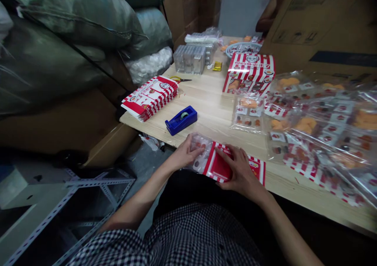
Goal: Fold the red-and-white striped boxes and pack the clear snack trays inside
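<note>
At the table's front edge, my left hand [187, 155] grips the left end of a clear plastic tray [198, 164], thumb on top. Small brown and reddish pieces show through the plastic. A red-and-white striped printed card [213, 164] lies against the tray's right part. My right hand [240, 171] spans this card, with its thumb at the near edge and fingers over the far side. Whether the tray runs inside the card or under it, I cannot tell. Beyond my left hand stands a blue tape dispenser [182, 120].
A stack of striped cards [150, 96] lies at left, near scissors [181, 79]. Clear boxes [190, 57], a folded striped card [250, 74] and a bowl [231, 53] stand farther back. Filled clear packs [306, 124] pile up at right, before a carton [330, 30]. Another person's arm [268, 16] shows behind.
</note>
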{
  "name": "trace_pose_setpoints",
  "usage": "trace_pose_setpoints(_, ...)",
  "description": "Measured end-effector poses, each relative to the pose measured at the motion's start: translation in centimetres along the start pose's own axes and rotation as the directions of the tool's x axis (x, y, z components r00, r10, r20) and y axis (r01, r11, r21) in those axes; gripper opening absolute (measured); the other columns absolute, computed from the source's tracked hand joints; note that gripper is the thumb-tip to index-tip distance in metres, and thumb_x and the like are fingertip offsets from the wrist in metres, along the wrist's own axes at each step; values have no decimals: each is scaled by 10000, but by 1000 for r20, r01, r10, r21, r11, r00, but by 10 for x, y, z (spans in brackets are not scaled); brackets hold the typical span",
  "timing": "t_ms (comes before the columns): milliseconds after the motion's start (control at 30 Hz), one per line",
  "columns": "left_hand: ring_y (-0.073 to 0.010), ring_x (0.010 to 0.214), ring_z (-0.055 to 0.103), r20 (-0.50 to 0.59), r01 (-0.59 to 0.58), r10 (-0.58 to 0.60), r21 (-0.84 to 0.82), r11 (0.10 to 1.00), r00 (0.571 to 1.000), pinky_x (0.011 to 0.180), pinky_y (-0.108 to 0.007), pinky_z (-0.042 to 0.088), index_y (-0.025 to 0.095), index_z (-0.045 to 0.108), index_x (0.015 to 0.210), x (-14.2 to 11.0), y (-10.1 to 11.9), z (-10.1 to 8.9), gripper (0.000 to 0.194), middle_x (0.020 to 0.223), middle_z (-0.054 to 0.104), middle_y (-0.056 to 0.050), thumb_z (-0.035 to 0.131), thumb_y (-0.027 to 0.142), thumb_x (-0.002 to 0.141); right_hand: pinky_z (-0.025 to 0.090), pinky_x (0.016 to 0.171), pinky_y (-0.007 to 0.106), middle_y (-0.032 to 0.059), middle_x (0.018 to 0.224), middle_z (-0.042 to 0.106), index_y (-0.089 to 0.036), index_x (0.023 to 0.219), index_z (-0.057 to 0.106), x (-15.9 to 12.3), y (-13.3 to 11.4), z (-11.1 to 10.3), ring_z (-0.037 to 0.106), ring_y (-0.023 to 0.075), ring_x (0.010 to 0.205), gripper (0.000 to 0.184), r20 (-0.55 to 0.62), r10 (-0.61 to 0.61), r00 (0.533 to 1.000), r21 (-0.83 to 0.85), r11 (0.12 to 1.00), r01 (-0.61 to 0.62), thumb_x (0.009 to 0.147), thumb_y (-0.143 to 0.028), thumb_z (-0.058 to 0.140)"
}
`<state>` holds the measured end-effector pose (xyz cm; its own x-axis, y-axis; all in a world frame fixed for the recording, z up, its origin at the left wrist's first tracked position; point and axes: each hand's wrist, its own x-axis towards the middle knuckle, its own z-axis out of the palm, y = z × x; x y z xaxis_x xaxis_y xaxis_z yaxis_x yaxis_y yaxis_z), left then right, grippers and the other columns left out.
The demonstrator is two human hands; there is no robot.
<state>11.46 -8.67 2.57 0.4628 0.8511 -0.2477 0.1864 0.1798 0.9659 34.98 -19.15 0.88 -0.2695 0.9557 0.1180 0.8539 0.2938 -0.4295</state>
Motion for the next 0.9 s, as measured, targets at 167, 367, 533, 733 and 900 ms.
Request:
trace_pose_setpoints(167, -237, 921, 660, -110, -78, 112, 273, 959, 988, 806, -339, 520, 170, 643, 1287, -11, 21, -29, 472, 1078, 727, -102, 683, 402, 878, 193, 1187, 656, 153, 1527, 282, -356, 1598, 186, 0, 0, -4, 321, 434, 1416, 1097, -48, 36, 998, -12, 999, -36, 692, -426, 801)
trace_pose_setpoints(367, -257, 890, 653, -82, -186, 239, 407, 894, 968, 791, -366, 507, 217, 763, 1133, -18, 45, -6, 300, 1006, 759, -86, 656, 367, 895, 193, 1173, 690, 143, 1526, 243, -405, 1597, 99, 13, -23, -12, 303, 459, 1421, 1176, -185, 30, 982, -21, 999, -34, 667, -378, 819)
trace_pose_setpoints(533, -284, 1118, 557, 124, -432, 443, 555, 711, 888, 1052, -507, 387, 274, 732, 1202, -14, 75, 20, 306, 1067, 743, -76, 513, 314, 993, 298, 1114, 686, 117, 1535, 222, -446, 1585, 130, 21, -33, -27, 326, 475, 1384, 1158, -341, 87, 936, 35, 996, -80, 661, -332, 818)
trace_pose_setpoints(733, -309, 1489, 281, 1, -553, 593, 363, 750, 805, 1218, -514, 223, 327, 354, 1541, -12, 95, 43, 718, 1560, 444, -76, 687, 334, 904, 337, 1126, 649, 140, 1521, 219, -373, 1614, 38, 27, -39, -45, 282, 450, 1422, 1213, -562, 321, 762, 224, 946, -234, 694, -421, 826)
trace_pose_setpoints(900, -286, 1280, 569, 83, -432, 438, -79, 898, 895, 1097, -430, 455, 239, 463, 1456, 1, 86, 66, 598, 1413, 592, -106, 680, 347, 909, 322, 1120, 672, 189, 1547, 173, -314, 1616, -76, 29, -50, -55, 220, 452, 1468, 1254, -670, 424, 609, 324, 906, -274, 735, -466, 803)
